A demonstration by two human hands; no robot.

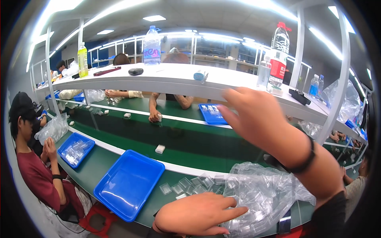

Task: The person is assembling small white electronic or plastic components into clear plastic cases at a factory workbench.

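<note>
Clear plastic bag under flat, spread left hand; right hand raised, fingers open.

tray lay left of plastic bag | small cases between them | conveyor belt beyond | shelf farthest

The crinkled clear plastic bag looks thin and glossy, catching white glare; the small clear square plastic cases beside it are smooth and shiny. The empty blue rectangular plastic tray has a slick sheen; the dark green tabletop looks matt.
</note>
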